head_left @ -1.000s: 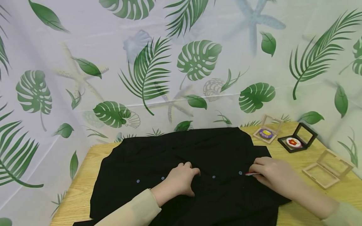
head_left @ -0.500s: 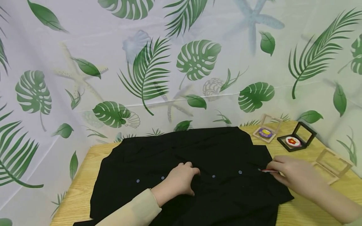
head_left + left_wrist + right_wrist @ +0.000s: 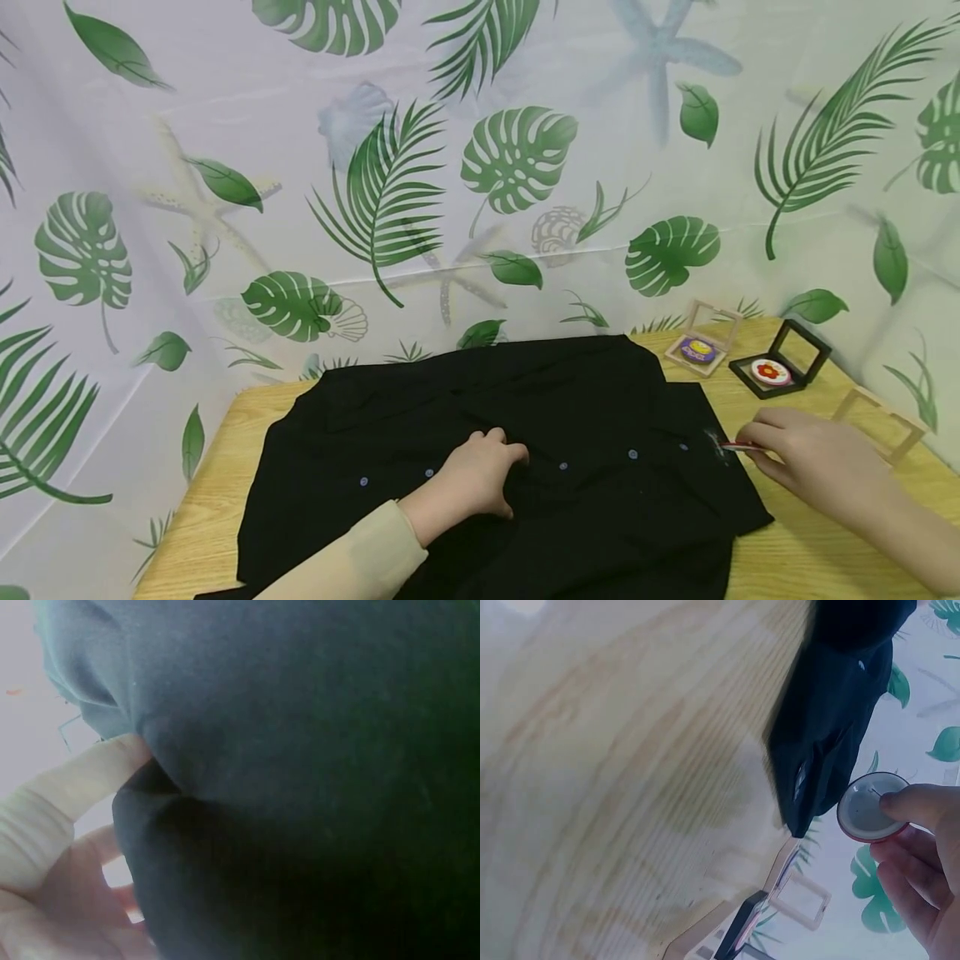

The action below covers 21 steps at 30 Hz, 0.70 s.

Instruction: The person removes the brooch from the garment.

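Observation:
A black buttoned shirt (image 3: pixel 600 517) lies spread over the wooden table. My left hand (image 3: pixel 468 475) rests on its middle, thumb and fingers spread apart; in the left wrist view the thumb (image 3: pixel 97 769) touches a fold of the black cloth, and some fingertips are hidden. Beyond the shirt's right edge, my right hand (image 3: pixel 810 458) pinches a round pin badge (image 3: pixel 742 447) held nearly flat. The right wrist view shows the badge's pale back (image 3: pixel 866 810) with a thin pin on it and my thumb against it. A whitish mark (image 3: pixel 716 446) shows on the shirt near the badge.
At the back right stand a beige frame case (image 3: pixel 697 337) with a purple-and-yellow badge and a black frame case (image 3: pixel 780 362) with a red-flower badge. Another beige frame case (image 3: pixel 888 421) stands partly behind my right hand. A leaf-patterned cloth (image 3: pixel 420 167) hangs behind the table.
My right hand has moved right with the badge, from beside a shirt button to past the shirt's right edge, uncovering another button and the whitish mark. The left hand stays put.

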Available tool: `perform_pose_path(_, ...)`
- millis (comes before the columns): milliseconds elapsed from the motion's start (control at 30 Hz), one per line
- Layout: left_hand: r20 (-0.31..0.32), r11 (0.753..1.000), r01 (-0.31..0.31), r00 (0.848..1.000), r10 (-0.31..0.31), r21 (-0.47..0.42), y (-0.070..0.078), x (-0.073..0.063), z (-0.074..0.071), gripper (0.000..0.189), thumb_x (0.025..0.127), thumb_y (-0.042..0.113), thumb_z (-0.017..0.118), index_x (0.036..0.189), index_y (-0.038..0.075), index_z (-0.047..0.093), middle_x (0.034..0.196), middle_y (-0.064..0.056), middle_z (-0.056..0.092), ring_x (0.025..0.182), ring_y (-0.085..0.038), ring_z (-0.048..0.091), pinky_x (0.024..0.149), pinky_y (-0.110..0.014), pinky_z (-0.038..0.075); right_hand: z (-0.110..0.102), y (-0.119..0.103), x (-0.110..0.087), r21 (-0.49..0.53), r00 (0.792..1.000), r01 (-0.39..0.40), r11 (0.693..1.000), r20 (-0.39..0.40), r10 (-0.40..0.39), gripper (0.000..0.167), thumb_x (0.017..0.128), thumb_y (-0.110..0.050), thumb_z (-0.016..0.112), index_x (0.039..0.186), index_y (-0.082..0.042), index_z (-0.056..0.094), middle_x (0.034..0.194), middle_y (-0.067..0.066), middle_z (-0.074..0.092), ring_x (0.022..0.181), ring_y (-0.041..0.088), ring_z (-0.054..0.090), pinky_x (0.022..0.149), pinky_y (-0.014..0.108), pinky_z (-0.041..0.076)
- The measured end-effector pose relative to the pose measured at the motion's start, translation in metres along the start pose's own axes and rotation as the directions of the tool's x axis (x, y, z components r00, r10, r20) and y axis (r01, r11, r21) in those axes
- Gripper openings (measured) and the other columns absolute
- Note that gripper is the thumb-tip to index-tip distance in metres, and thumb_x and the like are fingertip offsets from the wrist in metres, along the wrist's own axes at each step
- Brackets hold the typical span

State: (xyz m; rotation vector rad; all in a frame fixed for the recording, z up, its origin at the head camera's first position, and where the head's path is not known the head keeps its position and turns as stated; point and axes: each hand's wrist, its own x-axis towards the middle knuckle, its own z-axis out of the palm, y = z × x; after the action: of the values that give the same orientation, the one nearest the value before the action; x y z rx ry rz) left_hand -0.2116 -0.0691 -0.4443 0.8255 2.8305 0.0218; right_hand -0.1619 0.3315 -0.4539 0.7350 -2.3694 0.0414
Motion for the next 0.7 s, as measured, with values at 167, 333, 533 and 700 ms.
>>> perform_pose_path(167, 0.013, 1.0, 0.008, 1.0, -0.008, -0.008, -0.002, 0.002, 0.002, 0.064, 0.073, 0.037, 0.1, 0.129, 0.029, 0.07, 0.121, -0.005, 0.062, 0.101, -0.022, 0.058, 0.079, -0.038, 0.059, -0.001, 0.007, -0.007, -0.006, 1.0, -0.004, 1.0, 0.018, 0.004, 0.069, 0.111, -0.059, 0.026, 0.079, -0.019, 0.073, 0.074, -0.01, 0.062, 0.056, 0.008, 0.058, 0.046, 0.025, 0.042)
perform_pose_path(333, 0.022, 1.0, 0.018, 1.0, -0.017, -0.017, -0.002, 0.002, 0.003, 0.065, 0.073, 0.038, 0.1, 0.13, 0.03, 0.069, 0.123, -0.005, 0.062, 0.104, -0.023, 0.059, 0.077, -0.04, 0.059, -0.004, 0.013, -0.01, -0.011, 1.0, 0.014, 1.0, 0.023, -0.014, 0.007, 0.085, -0.021, 0.074, 0.081, -0.018, 0.069, 0.075, -0.008, 0.061, 0.058, 0.01, 0.055, 0.047, 0.025, 0.042)
perform_pose_path(533, 0.017, 1.0, 0.02, 1.0, -0.02, -0.013, -0.003, 0.003, 0.003, 0.065, 0.073, 0.038, 0.1, 0.129, 0.03, 0.069, 0.124, -0.005, 0.061, 0.105, -0.024, 0.059, 0.076, -0.041, 0.059, -0.01, 0.019, -0.012, -0.051, 0.998, 0.002, 0.999, 0.061, 0.002, 0.04, 0.051, -0.002, 0.086, 0.078, -0.018, 0.062, 0.071, -0.008, 0.055, 0.056, 0.007, 0.047, 0.045, 0.024, 0.037)
perform_pose_path(700, 0.035, 1.0, 0.02, 0.999, -0.02, -0.007, -0.003, 0.005, 0.004, 0.065, 0.074, 0.039, 0.099, 0.131, 0.031, 0.068, 0.124, -0.005, 0.06, 0.105, -0.024, 0.058, 0.075, -0.041, 0.059, -0.016, 0.024, -0.018, -0.083, 0.996, -0.034, 0.996, 0.085, 0.041, 0.04, 0.053, -0.002, 0.087, 0.077, -0.019, 0.059, 0.069, -0.011, 0.049, 0.055, 0.004, 0.04, 0.045, 0.024, 0.032)
